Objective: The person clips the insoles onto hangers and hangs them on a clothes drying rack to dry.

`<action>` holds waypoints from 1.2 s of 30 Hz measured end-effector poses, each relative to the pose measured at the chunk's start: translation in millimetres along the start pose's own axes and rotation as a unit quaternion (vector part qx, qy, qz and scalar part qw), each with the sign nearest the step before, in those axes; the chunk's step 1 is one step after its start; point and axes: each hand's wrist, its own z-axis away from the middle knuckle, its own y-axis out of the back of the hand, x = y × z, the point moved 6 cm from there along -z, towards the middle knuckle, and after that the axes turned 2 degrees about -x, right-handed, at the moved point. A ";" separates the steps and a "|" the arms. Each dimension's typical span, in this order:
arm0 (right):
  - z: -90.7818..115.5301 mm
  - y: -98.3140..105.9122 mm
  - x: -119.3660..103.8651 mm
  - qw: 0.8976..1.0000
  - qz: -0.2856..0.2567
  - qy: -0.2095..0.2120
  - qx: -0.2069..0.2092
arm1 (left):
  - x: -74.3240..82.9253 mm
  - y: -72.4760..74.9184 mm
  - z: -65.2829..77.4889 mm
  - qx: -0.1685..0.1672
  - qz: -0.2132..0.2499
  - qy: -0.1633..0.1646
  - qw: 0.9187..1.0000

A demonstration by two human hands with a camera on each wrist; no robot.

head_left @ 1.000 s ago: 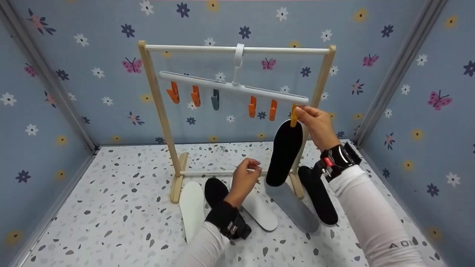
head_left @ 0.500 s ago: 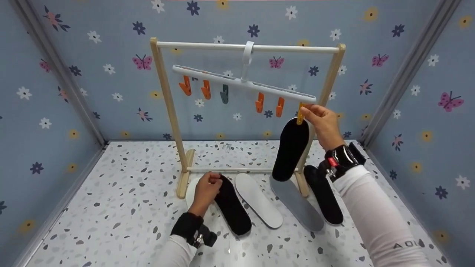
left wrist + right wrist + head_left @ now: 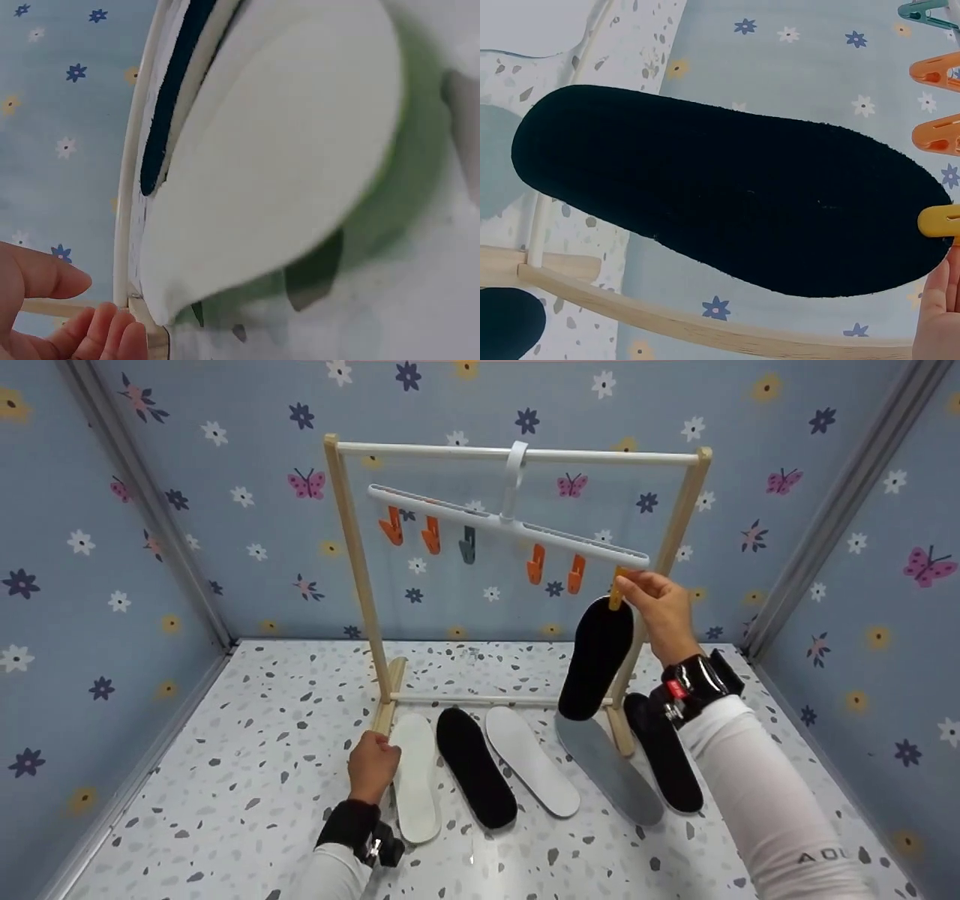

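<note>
My right hand pinches a yellow clothespin at the low right end of a white hanger. That clothespin bites the top of a black insole, which hangs down; in the right wrist view the insole fills the middle. My left hand, holding nothing, is low at the left beside a white insole. In the left wrist view its thumb stands apart from loosely bent fingers, close to the tip of the white insole.
A wooden rack carries the tilted hanger. Along it hang several bare clothespins, orange and grey. On the speckled floor lie a black insole, a white one, a grey one and another black one.
My left hand has moved left and down across the insoles to the leftmost white one. The right hand keeps its pinch on the yellow clothespin. The head view has shifted slightly left.
</note>
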 end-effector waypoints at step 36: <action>25.6 -0.4 -21.2 0.976 0.108 0.087 0.167 | -26.1 -2.9 11.2 -0.027 0.074 0.083 0.993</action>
